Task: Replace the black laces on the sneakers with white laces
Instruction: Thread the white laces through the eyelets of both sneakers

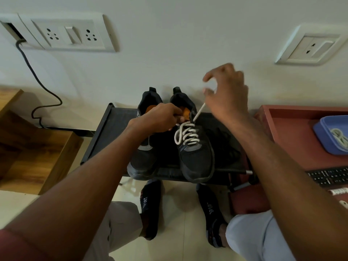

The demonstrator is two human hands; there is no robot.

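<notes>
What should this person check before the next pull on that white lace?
1. Lace end gripped: the right hand pinches the white lace end, raised and taut. Ok.
2. Shoe steadied: the left hand holds the right shoe at its tongue. Ok.
3. Lower rows laced: white lace crosses several eyelet rows. Ok.
4. Slack: one loop bulges out on the lace's left side. Not ok.
5. Other lace end: hidden under the left hand. Cannot tell.
6. Left shoe: no white lace shows on it; a spare lace lies in the blue tray. Not ok yet.
</notes>
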